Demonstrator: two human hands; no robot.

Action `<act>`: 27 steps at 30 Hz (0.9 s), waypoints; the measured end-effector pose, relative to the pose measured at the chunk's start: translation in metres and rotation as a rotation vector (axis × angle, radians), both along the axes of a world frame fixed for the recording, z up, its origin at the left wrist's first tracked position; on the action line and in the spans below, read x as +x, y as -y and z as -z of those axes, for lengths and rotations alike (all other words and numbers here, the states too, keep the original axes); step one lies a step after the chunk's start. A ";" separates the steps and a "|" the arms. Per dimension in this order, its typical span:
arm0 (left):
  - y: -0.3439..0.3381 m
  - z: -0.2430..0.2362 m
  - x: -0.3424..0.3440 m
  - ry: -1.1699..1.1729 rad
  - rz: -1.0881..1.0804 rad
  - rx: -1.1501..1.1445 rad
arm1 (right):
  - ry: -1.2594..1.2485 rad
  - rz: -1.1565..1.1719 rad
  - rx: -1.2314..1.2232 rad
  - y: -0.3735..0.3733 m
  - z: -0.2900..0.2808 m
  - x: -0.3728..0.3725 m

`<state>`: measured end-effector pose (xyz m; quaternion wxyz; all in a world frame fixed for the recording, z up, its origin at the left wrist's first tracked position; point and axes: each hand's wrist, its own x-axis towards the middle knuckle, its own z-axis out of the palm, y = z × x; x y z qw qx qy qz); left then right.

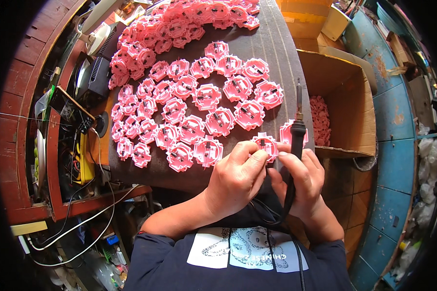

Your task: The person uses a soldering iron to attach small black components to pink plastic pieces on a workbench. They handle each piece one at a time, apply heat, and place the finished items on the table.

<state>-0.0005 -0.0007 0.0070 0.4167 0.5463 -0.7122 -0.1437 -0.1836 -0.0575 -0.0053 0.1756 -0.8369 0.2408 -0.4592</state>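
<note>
My left hand [238, 175] is closed, with thumb and fingers pinching a pink plastic part [271, 151] that has a small black piece across its middle. My right hand [302, 180] has its fingertips at the right edge of that same part. A soldering iron [298, 130] is tucked between the right hand's fingers, its metal tip pointing up and away. The black cord drops past the palm toward my lap. Just behind the iron, partly hidden by it, lies another pink part [285, 132] on the dark table [179, 175].
Rows of similar pink parts [207, 97] cover the table, with a heap of them [179, 24] at the far left. A cardboard box [352, 106] on the right holds more pink pieces. Blue cabinets [393, 165] stand beyond it. Cables and a yellow object [86, 162] are at left.
</note>
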 end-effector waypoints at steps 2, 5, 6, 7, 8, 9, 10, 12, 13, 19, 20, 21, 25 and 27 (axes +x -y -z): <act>0.000 -0.001 0.000 0.001 0.001 -0.005 | -0.026 -0.010 0.010 0.002 -0.001 0.004; 0.001 -0.001 0.001 0.007 0.006 -0.006 | -0.058 -0.017 0.026 0.008 -0.004 0.007; 0.001 0.000 0.001 0.007 0.007 -0.005 | -0.077 -0.016 0.059 0.009 -0.005 0.007; 0.001 0.000 0.001 0.005 0.009 -0.004 | -0.081 -0.025 0.075 0.010 -0.006 0.007; 0.000 0.001 0.002 0.002 0.010 -0.003 | -0.084 -0.034 0.090 0.011 -0.007 0.007; 0.000 0.001 0.002 0.001 0.012 -0.002 | -0.087 -0.042 0.106 0.012 -0.008 0.007; 0.000 0.001 0.002 0.004 0.010 -0.006 | -0.085 -0.041 0.111 0.013 -0.009 0.007; 0.000 0.000 0.002 0.013 0.006 -0.015 | -0.080 -0.039 0.120 0.013 -0.010 0.008; 0.000 -0.001 0.002 0.017 0.020 -0.005 | -0.100 -0.043 0.138 0.013 -0.010 0.007; 0.010 -0.035 0.017 0.170 -0.083 0.004 | -0.124 -0.025 0.156 0.010 -0.006 0.005; 0.018 -0.036 0.019 0.273 -0.100 0.080 | -0.128 -0.014 0.153 0.010 -0.006 0.005; 0.024 -0.038 0.022 0.377 -0.125 0.155 | -0.130 -0.010 0.148 0.010 -0.006 0.006; 0.039 -0.020 0.025 0.525 -0.163 0.087 | -0.097 0.052 0.083 0.013 -0.008 0.006; 0.039 -0.023 0.025 0.502 -0.138 0.043 | -0.084 0.078 0.062 0.017 -0.008 0.005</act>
